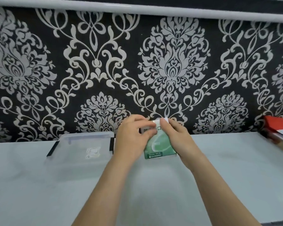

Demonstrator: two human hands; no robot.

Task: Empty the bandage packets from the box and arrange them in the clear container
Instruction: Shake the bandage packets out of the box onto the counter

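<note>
Surface (39, 185): one, pale and plain, running along the foot of a wall (170, 70) papered in black with a silver damask pattern.

Clear container (69, 139): one, low and rectangular, with dark clips at its left and right ends. It lies flat on the surface against the wall, just beside the left hand on its outer side. Whether a lid is on it cannot be told.

Red object (278, 124): one, at the far right edge, only partly in view, well apart from the hands.

Hands: two, bare, both forearms reaching forward.
- Left hand (131, 136): fingers curled over the box's upper left part, gripping it.
- Right hand (178, 137): holds the box's right side, thumb pressed on the white top end.

Box (158, 149): one, green and white, held between the two hands, right of the container, its lower printed end towards the camera.
</note>
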